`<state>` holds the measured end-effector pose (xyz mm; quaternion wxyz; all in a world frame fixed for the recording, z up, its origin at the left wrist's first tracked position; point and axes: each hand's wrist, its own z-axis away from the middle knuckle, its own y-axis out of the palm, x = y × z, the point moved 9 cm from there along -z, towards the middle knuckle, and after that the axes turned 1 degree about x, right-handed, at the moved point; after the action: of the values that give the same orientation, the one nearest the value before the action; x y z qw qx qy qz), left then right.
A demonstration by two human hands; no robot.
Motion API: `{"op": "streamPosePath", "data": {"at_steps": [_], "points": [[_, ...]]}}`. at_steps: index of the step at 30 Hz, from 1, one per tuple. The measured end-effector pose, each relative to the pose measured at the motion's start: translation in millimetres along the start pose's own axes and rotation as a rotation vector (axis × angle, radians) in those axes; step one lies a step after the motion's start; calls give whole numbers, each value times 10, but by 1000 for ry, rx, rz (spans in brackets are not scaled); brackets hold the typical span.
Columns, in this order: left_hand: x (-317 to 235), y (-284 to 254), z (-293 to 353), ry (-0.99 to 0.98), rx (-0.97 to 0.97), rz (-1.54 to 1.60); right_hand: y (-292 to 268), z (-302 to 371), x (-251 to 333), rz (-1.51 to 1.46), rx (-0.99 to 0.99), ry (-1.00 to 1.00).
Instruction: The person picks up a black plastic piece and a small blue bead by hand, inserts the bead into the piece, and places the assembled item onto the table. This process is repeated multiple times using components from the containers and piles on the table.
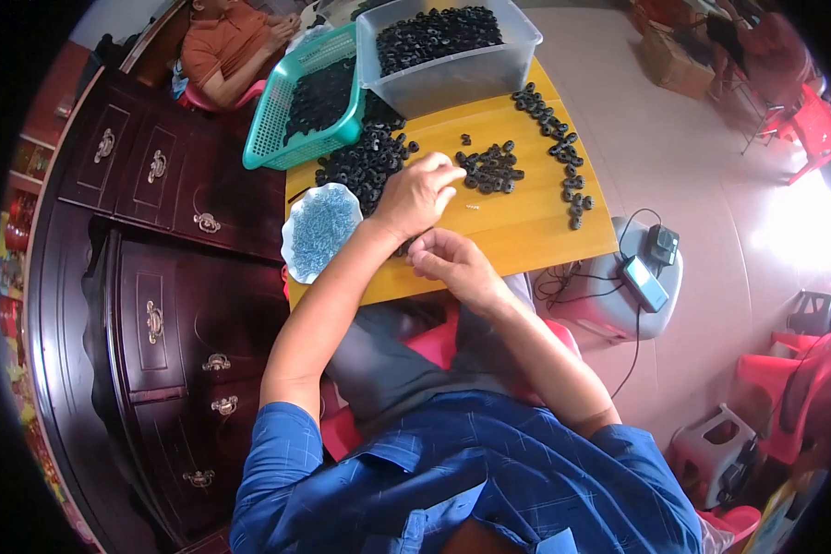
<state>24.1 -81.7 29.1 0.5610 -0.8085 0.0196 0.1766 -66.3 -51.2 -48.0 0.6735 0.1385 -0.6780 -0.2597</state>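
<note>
My left hand [420, 196] is above the yellow table [526, 226], with its fingers bent and a gap between thumb and forefinger. Its fingertips are beside a small cluster of black ring-like parts [492, 170]. Close to the table's near edge, my right hand [457, 266] has thumb and fingers pinched together. Something dark shows by those fingertips, but what they hold is too small to make out. A few tiny pale, shiny pieces [472, 207] lie right of my left thumb. Under my left wrist and beyond it spreads a heap of black parts [365, 166].
A scalloped white dish [289, 242] of thin bluish pieces stands left. Farther back are a green basket [260, 148] and a clear bin [466, 66], both holding black parts. More black parts line the right [566, 148]. A person [226, 46] sits at far left, beside dark drawers [194, 305].
</note>
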Motion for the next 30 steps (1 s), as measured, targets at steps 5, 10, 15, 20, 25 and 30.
{"op": "streamPosePath", "data": {"at_steps": [5, 10, 15, 20, 25, 30], "points": [[11, 309, -79, 24, 56, -58, -50, 1, 50, 211, -36, -116], [23, 369, -105, 33, 21, -81, -128, 92, 311, 539, -145, -161], [127, 220, 19, -67, -56, -3, -206, 140, 546, 731, -253, -182], [294, -94, 606, -379, -167, 542, -402, 212, 802, 1227, -525, -375], [283, -81, 1350, -548, -167, 911, -548, 181, 840, 1455, -652, -305], [181, 78, 1771, -632, -202, 1086, -661, 57, 647, 1547, -639, -299]]}}
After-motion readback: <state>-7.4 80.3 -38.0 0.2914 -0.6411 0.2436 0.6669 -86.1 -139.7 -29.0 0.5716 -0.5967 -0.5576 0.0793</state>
